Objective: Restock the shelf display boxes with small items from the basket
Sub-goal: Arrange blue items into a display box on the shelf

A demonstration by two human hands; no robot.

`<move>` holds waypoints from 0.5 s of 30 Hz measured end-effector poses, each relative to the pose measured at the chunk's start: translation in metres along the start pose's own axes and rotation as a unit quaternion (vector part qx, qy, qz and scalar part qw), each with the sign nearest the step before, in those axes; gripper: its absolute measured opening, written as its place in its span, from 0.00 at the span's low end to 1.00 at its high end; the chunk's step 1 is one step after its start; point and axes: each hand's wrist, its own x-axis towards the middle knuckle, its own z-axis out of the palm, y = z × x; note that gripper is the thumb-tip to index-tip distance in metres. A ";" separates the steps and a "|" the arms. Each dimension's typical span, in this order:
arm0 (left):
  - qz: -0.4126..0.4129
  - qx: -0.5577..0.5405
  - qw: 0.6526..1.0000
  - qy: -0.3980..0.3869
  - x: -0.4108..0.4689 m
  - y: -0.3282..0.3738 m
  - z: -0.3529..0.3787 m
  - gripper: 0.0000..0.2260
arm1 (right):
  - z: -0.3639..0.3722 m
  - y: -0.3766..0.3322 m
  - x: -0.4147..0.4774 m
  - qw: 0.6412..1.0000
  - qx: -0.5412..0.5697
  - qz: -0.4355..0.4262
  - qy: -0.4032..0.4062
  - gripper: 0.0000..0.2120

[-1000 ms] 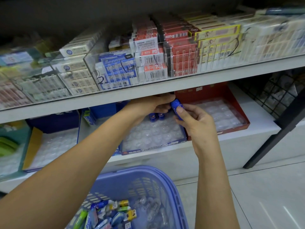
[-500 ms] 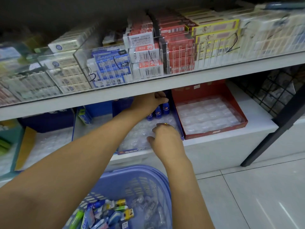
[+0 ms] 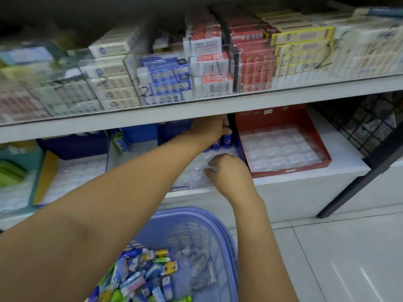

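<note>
Left hand [image 3: 212, 128] reaches under the front edge of the upper shelf [image 3: 196, 107] to the rear of the blue display box [image 3: 185, 188] on the lower shelf [image 3: 344, 164]. Its fingers bend over the upright blue items [image 3: 226, 141]; grip not discernible. Right hand [image 3: 227, 172] rests on the box's clear tray [image 3: 194, 173] near the front edge, fingers loosely curled, holding nothing. Red display box [image 3: 290, 171] adjoins on the right. Basket [image 3: 196, 216] with loose small items [image 3: 141, 273] sits below the lower shelf's front edge

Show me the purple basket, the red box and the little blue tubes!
purple basket [image 3: 196, 211]: head view, far rim.
red box [image 3: 290, 170]: head view, front wall.
little blue tubes [image 3: 227, 141]: head view, one tube's body.
</note>
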 end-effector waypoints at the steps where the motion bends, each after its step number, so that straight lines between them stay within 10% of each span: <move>1: -0.009 0.017 1.000 -0.010 -0.007 0.001 -0.003 0.12 | -0.003 -0.002 -0.003 1.000 0.020 0.004 0.002 0.16; 8: 0.015 0.003 0.982 0.186 -0.152 -0.044 -0.038 0.18 | 0.001 -0.050 -0.034 0.993 0.093 -0.043 -0.063 0.13; 12: -0.178 0.057 0.980 -0.063 -0.249 -0.119 -0.014 0.16 | 0.062 -0.087 -0.053 0.947 0.010 -0.085 -0.309 0.09; 15: -0.283 0.100 0.904 -0.306 -0.306 -0.167 0.018 0.14 | 0.131 -0.089 -0.079 0.888 -0.040 -0.069 -0.453 0.12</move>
